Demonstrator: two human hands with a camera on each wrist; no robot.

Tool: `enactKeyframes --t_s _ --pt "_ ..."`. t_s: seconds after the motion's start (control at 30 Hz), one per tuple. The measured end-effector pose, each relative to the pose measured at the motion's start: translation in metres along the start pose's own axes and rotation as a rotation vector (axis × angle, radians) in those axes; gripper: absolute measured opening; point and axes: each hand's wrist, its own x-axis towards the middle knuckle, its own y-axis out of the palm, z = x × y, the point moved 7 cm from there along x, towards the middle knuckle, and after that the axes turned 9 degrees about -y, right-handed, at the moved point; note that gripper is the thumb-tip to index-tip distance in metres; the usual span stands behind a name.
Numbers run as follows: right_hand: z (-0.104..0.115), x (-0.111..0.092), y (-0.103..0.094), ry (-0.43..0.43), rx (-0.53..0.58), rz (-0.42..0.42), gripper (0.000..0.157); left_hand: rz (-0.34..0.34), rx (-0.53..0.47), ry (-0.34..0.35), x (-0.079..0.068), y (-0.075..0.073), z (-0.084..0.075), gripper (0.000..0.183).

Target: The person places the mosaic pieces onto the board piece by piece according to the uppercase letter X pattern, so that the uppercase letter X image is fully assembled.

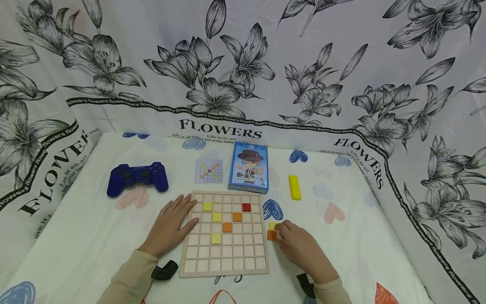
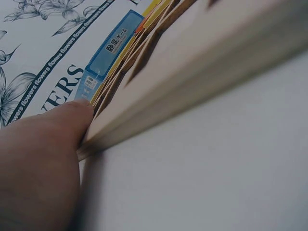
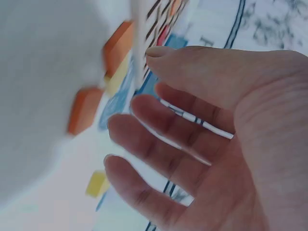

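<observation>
A wooden grid board point(image 1: 224, 273) carries three yellow tiles, two orange tiles point(image 1: 227, 227) and a red tile point(image 1: 246, 207). My left hand point(image 1: 169, 226) rests along its left edge, fingers stretched out; in the left wrist view the thumb point(image 2: 53, 127) lies against the frame. Right of the board, my right hand point(image 1: 300, 247) is at a loose orange tile point(image 1: 271, 235) and a yellow tile point(image 1: 272, 226), partly covering them. The right wrist view shows its fingers loosely bent with nothing between them, beside an orange tile point(image 3: 118, 48) and another orange tile point(image 3: 85, 111).
Behind the board stand a blue game box point(image 1: 248, 166) and a small pattern card point(image 1: 209, 171). A blue game controller point(image 1: 137, 179) lies at the far left, and a yellow bar point(image 1: 294, 188) at the right. A floral curtain point(image 1: 243, 76) hangs behind the cloth-covered surface.
</observation>
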Motion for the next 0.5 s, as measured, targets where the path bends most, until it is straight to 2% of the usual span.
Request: enactKeyframes --t_s 0.1,0.2,0.5 --pt "-0.012 -0.011 0.001 0.091 0.026 -0.011 0.038 -0.008 -0.001 0.004 0.000 -0.001 0.000 0.063" --pt "-0.020 -0.019 0.006 0.147 0.040 -0.006 0.044 -0.012 -0.005 0.009 0.000 -0.001 -0.001 0.063" --pt "-0.029 -0.021 0.018 0.170 0.056 -0.020 0.035 -0.009 -0.003 0.010 0.000 -0.001 0.000 0.064"
